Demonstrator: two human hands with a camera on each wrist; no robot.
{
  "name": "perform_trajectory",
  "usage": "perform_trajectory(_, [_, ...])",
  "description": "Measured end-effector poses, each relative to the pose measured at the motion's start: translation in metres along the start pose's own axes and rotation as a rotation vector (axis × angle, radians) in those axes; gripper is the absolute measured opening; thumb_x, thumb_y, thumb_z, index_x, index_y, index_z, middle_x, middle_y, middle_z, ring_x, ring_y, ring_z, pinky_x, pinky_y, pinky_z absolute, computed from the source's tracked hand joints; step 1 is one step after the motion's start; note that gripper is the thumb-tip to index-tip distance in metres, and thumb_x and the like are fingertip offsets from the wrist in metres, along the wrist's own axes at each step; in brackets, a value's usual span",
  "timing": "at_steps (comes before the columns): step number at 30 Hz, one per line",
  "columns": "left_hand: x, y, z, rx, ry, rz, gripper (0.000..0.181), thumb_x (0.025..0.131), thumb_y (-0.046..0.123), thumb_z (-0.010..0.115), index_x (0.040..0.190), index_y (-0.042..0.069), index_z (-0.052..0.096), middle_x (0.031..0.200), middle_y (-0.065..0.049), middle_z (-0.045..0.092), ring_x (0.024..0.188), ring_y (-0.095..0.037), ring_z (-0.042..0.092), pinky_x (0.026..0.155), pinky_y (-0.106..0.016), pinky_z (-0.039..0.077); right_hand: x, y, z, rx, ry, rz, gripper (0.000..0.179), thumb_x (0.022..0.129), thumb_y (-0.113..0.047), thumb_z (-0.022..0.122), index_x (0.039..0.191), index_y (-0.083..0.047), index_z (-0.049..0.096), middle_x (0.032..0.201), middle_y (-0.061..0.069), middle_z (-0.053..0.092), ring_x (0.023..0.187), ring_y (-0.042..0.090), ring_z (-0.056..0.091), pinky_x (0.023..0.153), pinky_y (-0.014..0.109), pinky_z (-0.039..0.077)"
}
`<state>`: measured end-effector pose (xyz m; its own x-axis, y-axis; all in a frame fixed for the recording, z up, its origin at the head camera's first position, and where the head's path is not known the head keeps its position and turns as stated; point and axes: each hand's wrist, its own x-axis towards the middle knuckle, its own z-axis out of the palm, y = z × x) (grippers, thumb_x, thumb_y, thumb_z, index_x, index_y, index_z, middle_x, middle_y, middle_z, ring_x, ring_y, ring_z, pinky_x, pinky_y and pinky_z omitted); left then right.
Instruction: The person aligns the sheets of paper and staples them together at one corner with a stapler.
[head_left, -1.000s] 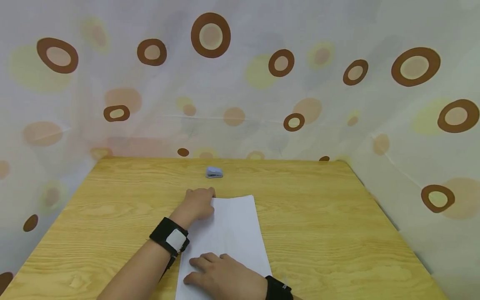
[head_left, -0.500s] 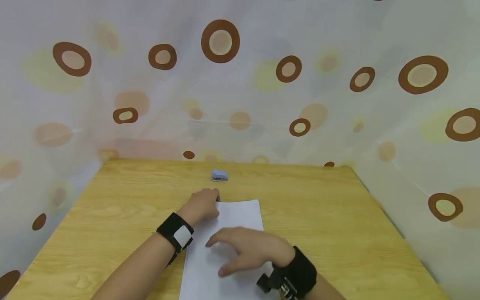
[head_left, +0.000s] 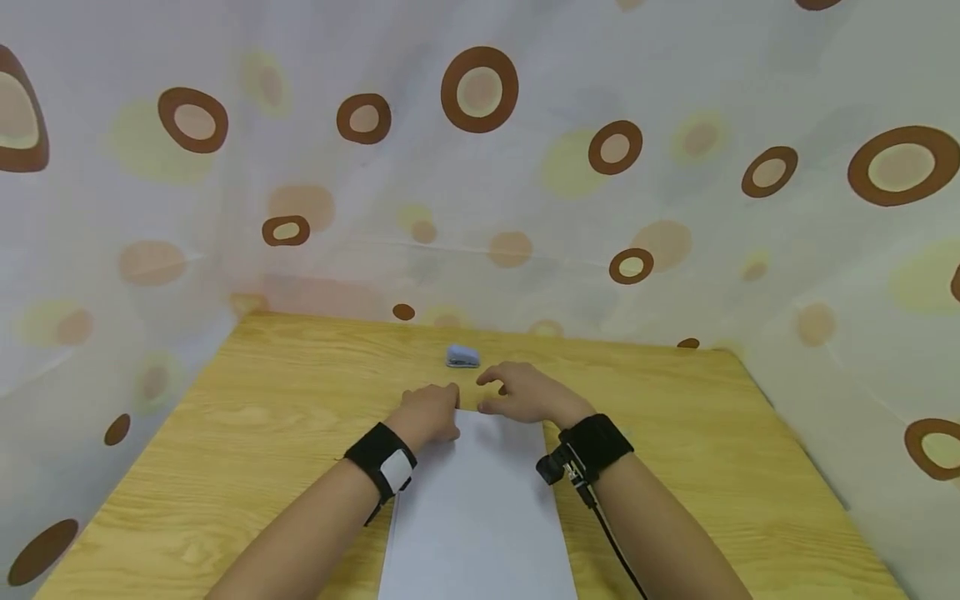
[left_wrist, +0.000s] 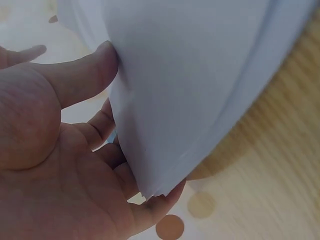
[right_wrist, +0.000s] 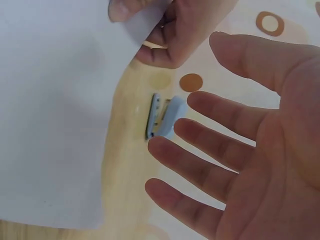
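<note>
A stack of white paper sheets lies lengthwise on the table. My left hand grips its far left corner. In the left wrist view the thumb rests on top of the paper and the other fingers are at the edge and underneath. Over the far right part of the stack hovers my right hand, holding nothing. Its fingers are spread and fairly straight in the right wrist view. Just beyond the paper's far edge sits a small light-blue stapler, which shows side-on between my hands in the right wrist view.
The wooden table extends on both sides of the paper. A pale curtain with brown ring patterns closes off the back and sides. A cable runs from the right wrist camera along the forearm.
My right hand has lifted off the near part of the paper and moved forward to its far edge, close to the stapler. The left hand keeps its grip on the corner.
</note>
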<state>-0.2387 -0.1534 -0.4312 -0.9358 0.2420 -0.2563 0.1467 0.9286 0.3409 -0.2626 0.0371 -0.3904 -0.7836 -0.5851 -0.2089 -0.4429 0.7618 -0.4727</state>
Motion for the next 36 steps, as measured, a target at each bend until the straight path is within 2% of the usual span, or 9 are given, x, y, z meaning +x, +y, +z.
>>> perform_trajectory(6, [-0.001,0.000,0.000,0.010,0.006,-0.010,0.033,0.089,0.021,0.082,0.116,0.009,0.067,0.112,-0.011,0.075,0.103,-0.027,0.068,0.109,-0.061,0.043,0.015,0.011,0.005,-0.008,0.042,-0.025,0.049,0.103,-0.030,0.065,0.144,-0.003,0.059,0.150,0.020,0.055,0.126,0.040,0.063,0.105,0.053,0.051])
perform_trajectory(12, [0.001,0.002,0.004,0.029,-0.006,-0.037,0.040,0.090,0.017,0.079,0.127,0.006,0.067,0.119,-0.011,0.075,0.109,-0.028,0.069,0.109,-0.063,0.045,0.035,0.017,0.016,-0.003,0.169,-0.014,0.054,0.102,-0.028,0.065,0.150,-0.006,0.053,0.159,0.022,0.045,0.146,0.044,0.044,0.116,0.060,0.040])
perform_trajectory(15, [0.004,0.002,0.004,0.035,-0.013,-0.051,0.047,0.091,0.016,0.077,0.134,0.005,0.065,0.124,-0.012,0.074,0.112,-0.028,0.069,0.110,-0.064,0.044,0.044,0.013,0.018,-0.010,0.216,0.009,0.055,0.103,-0.028,0.065,0.152,-0.008,0.049,0.160,0.021,0.043,0.149,0.043,0.040,0.118,0.059,0.038])
perform_trajectory(18, [0.005,0.002,0.001,0.040,-0.020,-0.065,0.047,0.092,0.016,0.076,0.136,0.006,0.065,0.127,-0.012,0.073,0.116,-0.029,0.068,0.113,-0.065,0.040,0.052,0.006,0.020,-0.011,0.236,0.029,0.054,0.103,-0.026,0.064,0.152,-0.008,0.049,0.159,0.021,0.045,0.147,0.043,0.044,0.117,0.058,0.040])
perform_trajectory(22, [0.003,0.002,-0.001,0.035,-0.028,-0.072,0.037,0.091,0.015,0.077,0.127,0.008,0.071,0.124,-0.010,0.074,0.113,-0.028,0.068,0.114,-0.065,0.039,0.064,0.003,0.024,0.016,0.223,0.054,0.055,0.103,-0.022,0.064,0.153,-0.007,0.048,0.157,0.021,0.047,0.145,0.041,0.047,0.117,0.057,0.041])
perform_trajectory(25, [0.000,0.003,0.000,0.045,-0.032,-0.083,0.032,0.091,0.015,0.077,0.122,0.010,0.073,0.122,-0.009,0.075,0.112,-0.027,0.068,0.115,-0.064,0.039,0.074,0.005,0.030,0.026,0.218,0.057,0.053,0.104,-0.017,0.062,0.153,-0.004,0.047,0.156,0.022,0.049,0.144,0.040,0.048,0.117,0.055,0.042])
perform_trajectory(28, [0.000,0.006,0.001,0.067,-0.044,-0.108,0.033,0.093,0.017,0.073,0.127,0.015,0.073,0.127,-0.007,0.073,0.116,-0.027,0.067,0.114,-0.063,0.039,0.082,0.012,0.035,0.014,0.243,0.061,0.051,0.105,-0.014,0.058,0.153,-0.002,0.046,0.152,0.023,0.052,0.141,0.039,0.052,0.116,0.053,0.043])
perform_trajectory(32, [0.003,0.012,-0.001,0.057,-0.077,-0.154,0.038,0.098,0.020,0.068,0.136,0.018,0.068,0.138,-0.008,0.068,0.127,-0.033,0.064,0.113,-0.072,0.036,0.088,0.022,0.038,0.002,0.296,0.092,0.050,0.104,-0.016,0.059,0.151,-0.002,0.049,0.149,0.023,0.056,0.135,0.039,0.057,0.114,0.053,0.046])
perform_trajectory(36, [0.003,0.012,-0.005,0.026,-0.093,-0.202,0.037,0.100,0.019,0.067,0.136,0.015,0.069,0.143,-0.010,0.065,0.133,-0.038,0.062,0.109,-0.081,0.032,0.094,0.023,0.040,-0.009,0.316,0.103,0.048,0.103,-0.019,0.061,0.148,-0.004,0.054,0.141,0.021,0.062,0.126,0.037,0.062,0.108,0.053,0.050])
